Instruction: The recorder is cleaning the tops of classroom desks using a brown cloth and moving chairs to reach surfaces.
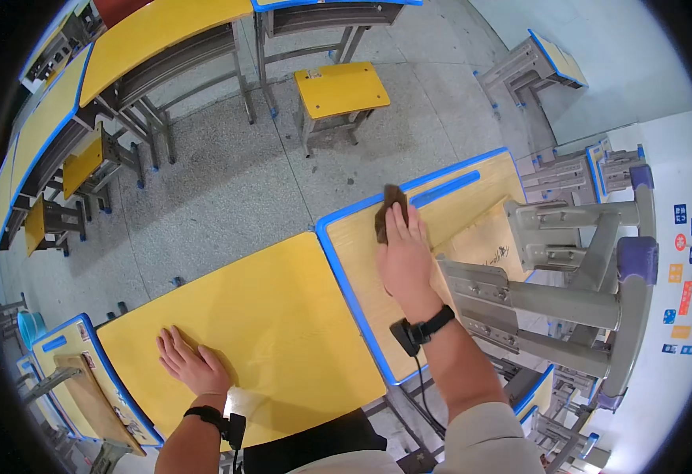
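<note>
My right hand (405, 255) presses a dark brown cloth (391, 216) onto a light wood-coloured desk top with a blue rim (357, 266), beside the blue pen groove (444, 189). Palm down and holding nothing, my left hand (195, 362) rests with its fingers apart on a plain yellow desk top (280, 308) at the left. The two desks stand side by side. Each wrist wears a black strap with a small device and a cable. An upturned stool (482, 243) lies seat-down on the blue-rimmed desk, close to my right hand, its grey metal legs pointing right.
A yellow stool (343, 89) stands on the speckled floor beyond the desks. A row of yellow desks (162, 35) with more stools runs along the upper left. Another upturned stool (94, 397) lies on a desk at the lower left, near a light blue bucket (31, 329).
</note>
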A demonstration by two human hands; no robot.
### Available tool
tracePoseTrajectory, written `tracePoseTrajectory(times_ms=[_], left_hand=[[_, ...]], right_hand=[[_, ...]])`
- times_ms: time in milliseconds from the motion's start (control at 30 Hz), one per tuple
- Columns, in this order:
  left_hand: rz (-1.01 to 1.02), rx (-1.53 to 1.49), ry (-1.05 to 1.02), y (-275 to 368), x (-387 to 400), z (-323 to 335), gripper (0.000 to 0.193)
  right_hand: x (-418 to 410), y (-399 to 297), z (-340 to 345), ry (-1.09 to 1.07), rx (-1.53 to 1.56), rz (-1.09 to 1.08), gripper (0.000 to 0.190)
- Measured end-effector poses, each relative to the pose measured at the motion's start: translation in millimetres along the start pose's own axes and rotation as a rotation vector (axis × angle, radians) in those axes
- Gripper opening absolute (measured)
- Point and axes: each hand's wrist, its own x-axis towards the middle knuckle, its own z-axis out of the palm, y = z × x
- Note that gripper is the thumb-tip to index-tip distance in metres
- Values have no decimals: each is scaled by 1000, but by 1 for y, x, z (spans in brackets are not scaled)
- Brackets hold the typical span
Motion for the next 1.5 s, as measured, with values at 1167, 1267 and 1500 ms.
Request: tracePoseTrajectory(times_ms=[1167,1267,1500], left_hand=[[-43,-6,23,3,1,11,70],[-44,-5,24,0,3,11,69],[-59,-24,6,-23,-6,22,67]], right_hand=[[-210,5,-10,37,187,-11,65],[-211,3,-13,40,185,-5,67],[-216,8,1,112,249,-25,65]])
